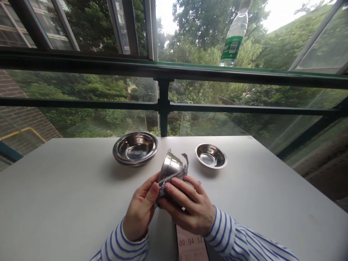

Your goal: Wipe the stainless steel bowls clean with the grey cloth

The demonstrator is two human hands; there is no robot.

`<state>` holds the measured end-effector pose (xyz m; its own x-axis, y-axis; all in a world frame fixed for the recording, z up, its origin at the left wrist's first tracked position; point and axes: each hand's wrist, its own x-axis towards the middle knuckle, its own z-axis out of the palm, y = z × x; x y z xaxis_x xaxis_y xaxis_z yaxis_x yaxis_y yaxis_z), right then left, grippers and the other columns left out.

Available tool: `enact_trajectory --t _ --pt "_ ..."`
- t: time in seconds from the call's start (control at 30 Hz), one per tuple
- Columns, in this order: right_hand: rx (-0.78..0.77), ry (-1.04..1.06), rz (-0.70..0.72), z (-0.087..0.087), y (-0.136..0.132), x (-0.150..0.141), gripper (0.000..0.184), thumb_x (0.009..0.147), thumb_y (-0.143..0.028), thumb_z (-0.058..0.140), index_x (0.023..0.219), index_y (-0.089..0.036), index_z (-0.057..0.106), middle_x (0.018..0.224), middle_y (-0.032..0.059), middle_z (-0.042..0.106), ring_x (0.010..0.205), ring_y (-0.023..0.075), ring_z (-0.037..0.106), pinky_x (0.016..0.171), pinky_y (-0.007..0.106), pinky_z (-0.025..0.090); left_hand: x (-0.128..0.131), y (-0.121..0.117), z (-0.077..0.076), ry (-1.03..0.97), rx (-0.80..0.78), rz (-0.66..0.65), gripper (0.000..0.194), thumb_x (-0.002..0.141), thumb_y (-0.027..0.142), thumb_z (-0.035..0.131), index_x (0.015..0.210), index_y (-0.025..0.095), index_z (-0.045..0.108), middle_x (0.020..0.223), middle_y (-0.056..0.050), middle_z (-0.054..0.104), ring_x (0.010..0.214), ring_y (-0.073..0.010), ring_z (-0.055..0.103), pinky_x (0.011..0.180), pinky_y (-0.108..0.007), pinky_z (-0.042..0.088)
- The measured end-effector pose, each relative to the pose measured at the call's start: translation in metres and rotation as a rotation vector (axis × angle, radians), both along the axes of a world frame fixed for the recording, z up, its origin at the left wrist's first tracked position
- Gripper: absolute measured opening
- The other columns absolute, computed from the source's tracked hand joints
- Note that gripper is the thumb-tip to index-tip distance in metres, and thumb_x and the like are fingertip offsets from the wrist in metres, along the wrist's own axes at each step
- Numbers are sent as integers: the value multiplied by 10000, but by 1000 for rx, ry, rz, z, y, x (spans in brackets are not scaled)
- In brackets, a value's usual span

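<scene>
My left hand (141,210) and my right hand (189,206) meet at the table's near middle, both in striped sleeves. Between them they hold a small steel bowl (170,165) tipped on its side, its bottom facing away from me. A grey woven cloth (174,177) is wrapped over the bowl's near side, and the fingers of my right hand press on it. My left thumb and fingers pinch the bowl's left rim and the cloth's edge.
A stack of larger steel bowls (135,148) sits at the back left of the white table (67,188). One small steel bowl (211,156) lies at the back right. A plastic water bottle (233,40) stands on the green railing behind. A timer display (191,242) rests near me.
</scene>
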<state>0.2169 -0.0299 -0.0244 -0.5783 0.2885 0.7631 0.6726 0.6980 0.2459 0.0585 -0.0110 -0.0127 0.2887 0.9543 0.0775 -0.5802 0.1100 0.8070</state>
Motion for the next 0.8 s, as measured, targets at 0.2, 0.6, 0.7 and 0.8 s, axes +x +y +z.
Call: enact_trajectory --t 0.2,0.6,0.7,0.8 --pt "-198 245 -36 2 1 6 432 773 -164 480 1205 -171 493 1253 131 465 1182 282 392 915 473 410 -2 -3 -6 231 145 -29 295 758 278 613 1044 224 664 1051 -74 677 988 -240 594 899 -351 437" --pt "-212 251 -60 -3 -4 3 441 771 -156 482 1212 -158 491 1287 150 428 1188 313 376 887 504 431 -5 -1 -5 392 280 -8 276 772 241 595 1040 245 664 1104 -48 658 1052 -236 569 915 -326 443" --pt "-184 229 -72 -4 -4 3 435 770 -160 491 1205 -164 498 1285 146 431 1184 312 382 882 496 432 -5 -1 -5 372 257 -23 272 777 225 592 1034 276 662 1086 -26 669 1041 -215 582 930 -315 435" --pt "-186 227 -69 -3 -2 5 449 774 -161 490 1223 -170 480 1286 144 428 1184 315 377 890 500 420 -5 -1 -4 359 234 -35 261 774 224 595 1019 269 670 1060 -32 679 1018 -223 598 919 -330 447"
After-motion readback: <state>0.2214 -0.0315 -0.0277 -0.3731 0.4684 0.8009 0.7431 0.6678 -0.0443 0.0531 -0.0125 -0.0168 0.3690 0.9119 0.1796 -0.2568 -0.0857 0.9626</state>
